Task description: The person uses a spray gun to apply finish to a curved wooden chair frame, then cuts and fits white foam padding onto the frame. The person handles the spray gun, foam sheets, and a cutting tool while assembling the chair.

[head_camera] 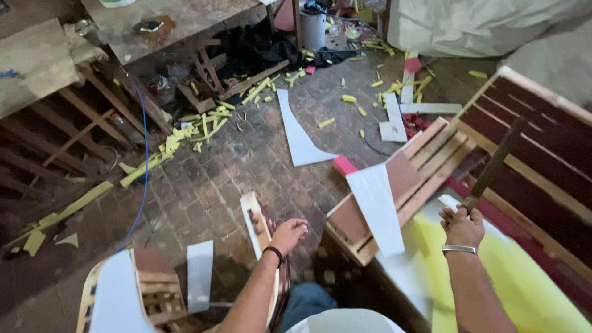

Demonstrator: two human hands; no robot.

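Currently a long blade point(493, 165) is being gripped by the closed right hand point(462, 226), angled up over the wooden frame point(425, 163). Left hand point(288, 234), loosely curled and empty, is being held beside a narrow wooden piece point(256, 222). Risk: blade being swung into white sheet point(377, 206) or slipping toward the wrist.

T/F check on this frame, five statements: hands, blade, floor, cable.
1. The right hand grips a long flat blade. True.
2. The left hand holds a hammer. False: it holds nothing and hovers by a narrow wooden piece.
3. The floor is brick paving strewn with yellow foam scraps. True.
4. The cable on the floor is red. False: it is blue.
5. The left wrist wears a metal bracelet. False: it wears a dark band; the metal bracelet is on the right wrist.
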